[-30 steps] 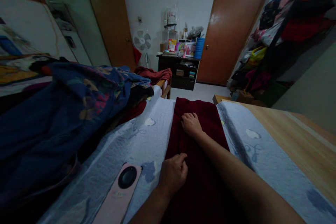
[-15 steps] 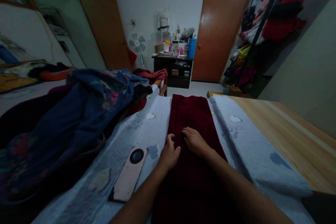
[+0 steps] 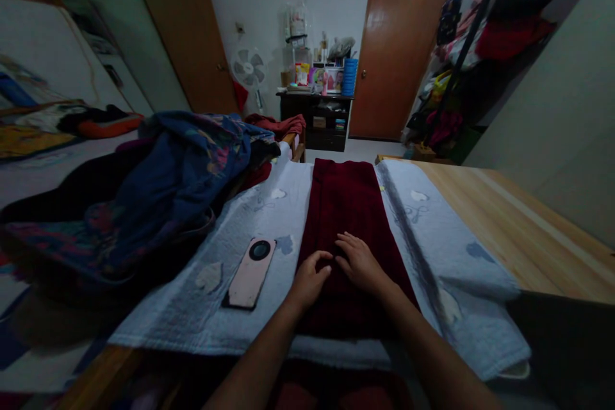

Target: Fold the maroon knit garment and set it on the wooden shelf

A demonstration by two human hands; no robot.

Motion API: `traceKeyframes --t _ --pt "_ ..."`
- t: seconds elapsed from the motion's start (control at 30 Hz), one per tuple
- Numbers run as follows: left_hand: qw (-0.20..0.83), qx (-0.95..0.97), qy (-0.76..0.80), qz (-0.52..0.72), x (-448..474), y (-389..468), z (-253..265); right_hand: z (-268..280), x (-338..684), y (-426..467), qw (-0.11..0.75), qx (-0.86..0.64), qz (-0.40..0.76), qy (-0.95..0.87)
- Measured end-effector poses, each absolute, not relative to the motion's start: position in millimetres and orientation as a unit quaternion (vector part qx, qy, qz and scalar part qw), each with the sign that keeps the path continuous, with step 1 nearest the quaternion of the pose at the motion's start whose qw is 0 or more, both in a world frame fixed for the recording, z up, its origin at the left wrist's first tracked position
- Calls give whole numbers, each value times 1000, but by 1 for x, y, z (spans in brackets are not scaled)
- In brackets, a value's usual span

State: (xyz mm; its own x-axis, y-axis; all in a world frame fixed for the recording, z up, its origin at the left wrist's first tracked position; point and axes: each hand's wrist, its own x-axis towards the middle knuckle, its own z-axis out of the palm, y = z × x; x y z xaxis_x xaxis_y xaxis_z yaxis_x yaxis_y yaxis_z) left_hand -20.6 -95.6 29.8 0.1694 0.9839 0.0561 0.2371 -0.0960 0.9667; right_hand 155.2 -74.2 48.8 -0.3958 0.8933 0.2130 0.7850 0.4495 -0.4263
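We see the maroon cloth (image 3: pixel 353 198), a flat strip on the pale blanket (image 3: pixel 454 224), right of the phone (image 3: pixel 250 275). Our left hand (image 3: pixel 310 280) lies over its phone-side part, thumb and fingers apart; our right hand (image 3: pixel 364 262), farther from the phone, extends its fingers loosely.
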Motion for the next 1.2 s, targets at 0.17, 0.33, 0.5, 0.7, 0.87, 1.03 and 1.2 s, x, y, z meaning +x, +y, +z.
traceKeyframes --t 0.17,0.33,0.5,0.7,0.87,1.03,1.2 --pt "453 603 497 428 -20 -99 30 47 171 -106 254 -491 176 -815" --pt "481 573 501 436 -19 -97 23 43 185 -126 256 -470 233 -812" --pt "485 562 512 432 -17 -96 20 44 194 -129 310 -456 313 -774" --pt "521 607 439 409 -28 -108 29 41 196 -128 403 -492 335 -696" --pt "434 677 458 380 -33 -114 31 28 194 -126 442 -544 245 -670" --pt "398 639 494 435 -28 -112 19 24 191 -130 389 -604 157 -678" --pt "404 615 483 475 -28 -111 11 28 188 -133 312 -633 185 -684"
